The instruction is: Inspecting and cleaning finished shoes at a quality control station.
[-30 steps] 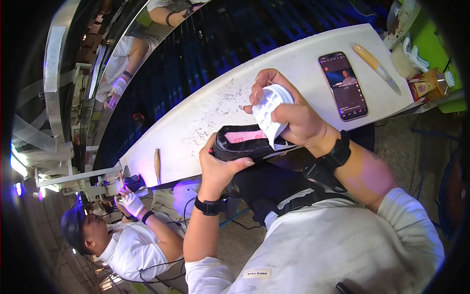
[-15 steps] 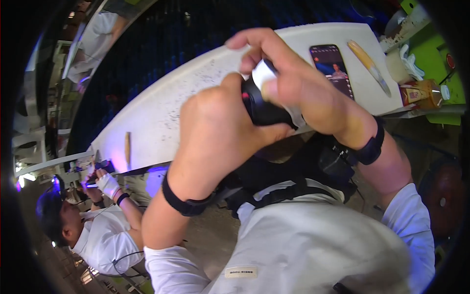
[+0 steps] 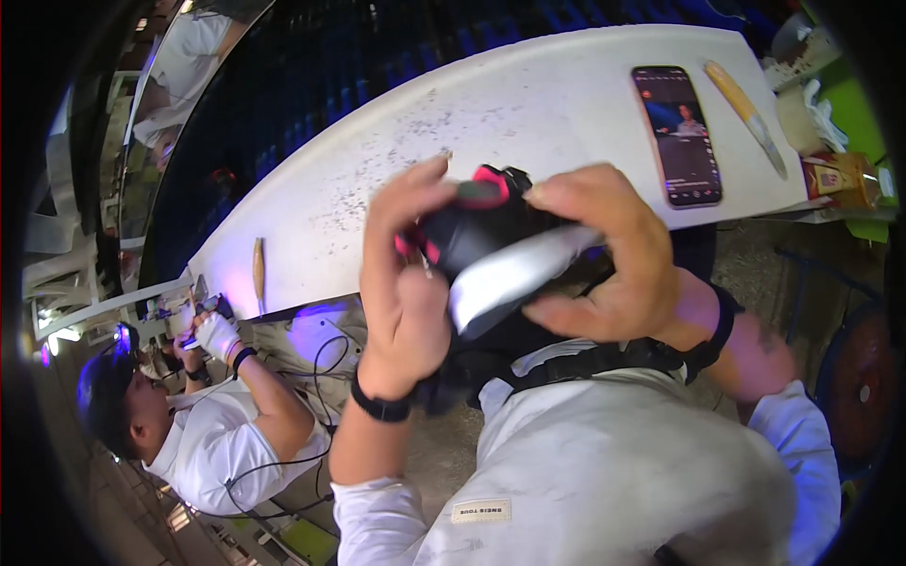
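Observation:
A black shoe with red trim and a pale, shiny sole is held above the near edge of the white table, tilted and smeared by motion. My left hand grips one end, its fingers along the red-trimmed side. At the other end, my right hand clasps it, thumb below and fingers on top. Part of the shoe is hidden behind the fingers.
Dark specks dot the white table. On its right lie a phone with a lit screen and a wooden-handled knife, beside an amber bottle. Another wooden-handled tool lies at left, near a seated person.
The shoe has come down toward my body and turned, showing more of its pale sole. My right hand has moved down and now clasps the end; my left hand has shifted its hold.

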Motion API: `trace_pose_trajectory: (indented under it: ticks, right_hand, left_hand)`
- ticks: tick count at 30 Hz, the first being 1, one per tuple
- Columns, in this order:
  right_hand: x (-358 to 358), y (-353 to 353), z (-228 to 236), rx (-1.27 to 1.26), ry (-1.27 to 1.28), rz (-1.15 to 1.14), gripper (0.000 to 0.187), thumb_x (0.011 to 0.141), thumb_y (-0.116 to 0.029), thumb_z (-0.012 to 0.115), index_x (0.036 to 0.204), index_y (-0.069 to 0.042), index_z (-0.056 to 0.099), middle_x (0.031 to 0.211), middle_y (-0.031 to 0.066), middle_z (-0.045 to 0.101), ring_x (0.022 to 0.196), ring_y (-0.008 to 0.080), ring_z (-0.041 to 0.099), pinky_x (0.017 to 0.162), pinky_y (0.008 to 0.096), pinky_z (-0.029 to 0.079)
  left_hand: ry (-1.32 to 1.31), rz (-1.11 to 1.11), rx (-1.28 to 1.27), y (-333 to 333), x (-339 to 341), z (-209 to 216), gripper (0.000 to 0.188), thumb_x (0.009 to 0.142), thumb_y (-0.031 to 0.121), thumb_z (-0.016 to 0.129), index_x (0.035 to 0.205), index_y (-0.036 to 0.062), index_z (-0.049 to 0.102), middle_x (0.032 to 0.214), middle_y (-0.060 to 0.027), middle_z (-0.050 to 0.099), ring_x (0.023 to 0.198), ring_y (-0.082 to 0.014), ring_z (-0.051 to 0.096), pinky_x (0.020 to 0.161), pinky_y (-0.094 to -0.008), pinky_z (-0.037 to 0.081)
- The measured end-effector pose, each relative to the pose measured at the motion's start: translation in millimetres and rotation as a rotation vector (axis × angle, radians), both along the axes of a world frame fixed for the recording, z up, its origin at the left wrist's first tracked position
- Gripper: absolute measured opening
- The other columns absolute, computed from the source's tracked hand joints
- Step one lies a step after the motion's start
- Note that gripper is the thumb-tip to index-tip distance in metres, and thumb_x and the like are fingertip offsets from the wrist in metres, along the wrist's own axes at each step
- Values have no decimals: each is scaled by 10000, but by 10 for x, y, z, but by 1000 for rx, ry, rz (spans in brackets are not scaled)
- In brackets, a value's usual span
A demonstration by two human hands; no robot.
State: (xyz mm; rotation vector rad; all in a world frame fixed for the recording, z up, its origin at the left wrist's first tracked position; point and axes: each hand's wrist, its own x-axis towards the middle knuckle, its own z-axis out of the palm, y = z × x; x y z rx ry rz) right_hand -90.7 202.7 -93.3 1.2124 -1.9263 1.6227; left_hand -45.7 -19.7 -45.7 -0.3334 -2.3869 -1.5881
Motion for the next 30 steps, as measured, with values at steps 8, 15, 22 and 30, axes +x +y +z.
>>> trace_pose_trajectory:
  ticks: [8,15,22,30]
  right_hand:
    - [187,-168,-150,303,-180,-36,881,604,-331,904,1370,-74,552,1110,131,650,1019,319,637,885,432,495]
    - [190,-50,-323,240,-260,-7,686,683,-334,868,1264,-57,634,1131,136,655,1017,319,647,895,421,501]
    - [308,-32,-430,96,-90,-82,371,721,-202,865,1016,-29,720,1146,150,624,1089,353,625,922,436,516]
    - [269,-46,-316,75,-447,125,189,843,-108,722,989,-17,643,1137,161,540,1093,294,584,947,372,476]
  left_hand:
    - [-123,106,-71,-179,635,-135,601,711,297,846,1148,27,534,1381,-280,467,1297,-366,488,1090,-447,371]
    - [-208,239,-410,-108,613,41,493,734,196,799,1108,34,522,1360,-252,444,1297,-383,461,1063,-444,377]
    - [-273,314,-358,-65,571,14,563,768,340,851,1092,23,516,1287,-221,504,1273,-365,490,1019,-434,414]
    - [-227,214,-362,-20,519,69,533,766,309,843,1072,25,513,1242,-228,523,1231,-361,515,1004,-420,420]
